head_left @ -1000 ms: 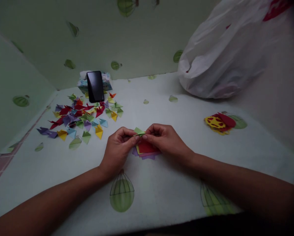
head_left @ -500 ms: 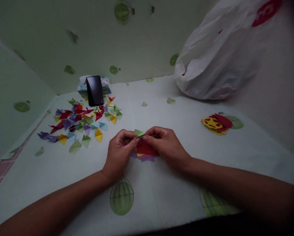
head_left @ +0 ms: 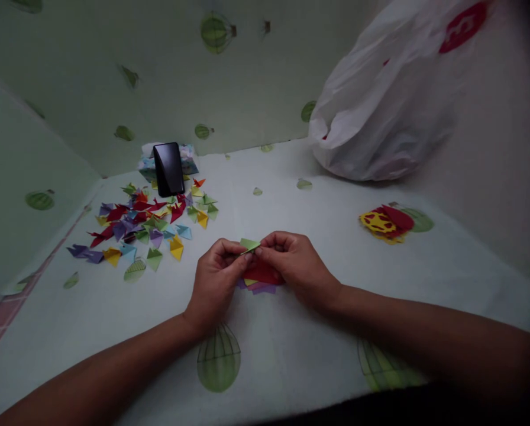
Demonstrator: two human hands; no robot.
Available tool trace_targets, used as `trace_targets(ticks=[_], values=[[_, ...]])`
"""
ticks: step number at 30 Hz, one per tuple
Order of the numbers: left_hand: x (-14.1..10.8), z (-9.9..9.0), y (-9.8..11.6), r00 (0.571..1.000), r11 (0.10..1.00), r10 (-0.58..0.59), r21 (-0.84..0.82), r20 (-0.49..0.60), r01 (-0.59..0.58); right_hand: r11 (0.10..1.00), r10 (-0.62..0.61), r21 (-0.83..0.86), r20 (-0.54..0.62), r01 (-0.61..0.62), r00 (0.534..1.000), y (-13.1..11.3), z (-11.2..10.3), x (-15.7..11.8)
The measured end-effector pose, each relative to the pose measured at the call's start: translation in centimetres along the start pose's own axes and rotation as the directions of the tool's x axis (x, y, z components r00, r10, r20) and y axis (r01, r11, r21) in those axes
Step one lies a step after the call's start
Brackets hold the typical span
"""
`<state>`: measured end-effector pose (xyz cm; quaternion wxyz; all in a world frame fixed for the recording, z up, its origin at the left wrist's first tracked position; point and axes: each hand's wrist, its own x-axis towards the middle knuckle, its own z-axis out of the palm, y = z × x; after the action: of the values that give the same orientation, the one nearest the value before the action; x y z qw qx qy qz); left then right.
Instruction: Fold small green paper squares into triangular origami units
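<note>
A small folded piece of light green paper (head_left: pixel 249 244) is held up between both hands. My left hand (head_left: pixel 218 275) pinches its left end between thumb and fingers. On the other end, my right hand (head_left: pixel 298 263) has its thumb and forefinger closed on the paper. Just below the fingertips lies a stack of coloured paper sheets (head_left: pixel 261 274), red on top, with yellow and purple edges showing; the hands hide part of it. Many small folded paper figures (head_left: pixel 154 225) in red, purple, green, blue and yellow are heaped to the left.
Behind the heap a black phone (head_left: pixel 169 170) leans against a tissue box (head_left: pixel 189 160). A white plastic bag (head_left: pixel 380 118) stands at the back right. Red and yellow paper cut-outs (head_left: pixel 385 222) lie on the right of the balloon-patterned surface (head_left: pixel 265 355). Walls rise behind and to the left.
Both hands keep their pinch on the green paper, which shows slightly more of its face. The whole view has shifted a little; the other things lie as before.
</note>
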<state>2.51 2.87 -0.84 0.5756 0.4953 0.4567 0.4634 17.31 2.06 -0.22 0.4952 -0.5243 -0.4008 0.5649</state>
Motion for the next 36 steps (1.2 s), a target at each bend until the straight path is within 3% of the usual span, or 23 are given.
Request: trace_targets(ticks=[8, 14, 24, 32, 36], values=[[0.2, -0.1, -0.3, 0.996, 0.991, -0.081, -0.101, 0.032, 0.084, 1.0, 0.03, -0.006, 0.01, -0.03, 0.999, -0.3, 0.0, -0.2], [0.2, 0.0, 0.3, 0.988, 0.976, -0.157, -0.154, -0.002, 0.154, 0.966, -0.182, -0.179, 0.038, 0.186, 0.983, -0.2, -0.6, 0.3], [0.7, -0.7, 0.6, 0.979, 0.959, -0.204, -0.201, 0.01, 0.201, 0.819, -0.417, -0.321, 0.236, 0.475, 0.878, 0.3, -1.4, 1.0], [0.7, -0.9, 0.7, 0.972, 0.955, -0.232, -0.18, 0.044, 0.236, 0.567, -0.591, -0.418, 0.395, 0.71, 0.704, 0.3, -1.9, 1.5], [0.7, -1.0, 0.8, 0.966, 0.952, -0.245, -0.167, 0.078, 0.255, 0.494, -0.61, -0.434, 0.444, 0.753, 0.656, 0.3, -2.1, 1.8]])
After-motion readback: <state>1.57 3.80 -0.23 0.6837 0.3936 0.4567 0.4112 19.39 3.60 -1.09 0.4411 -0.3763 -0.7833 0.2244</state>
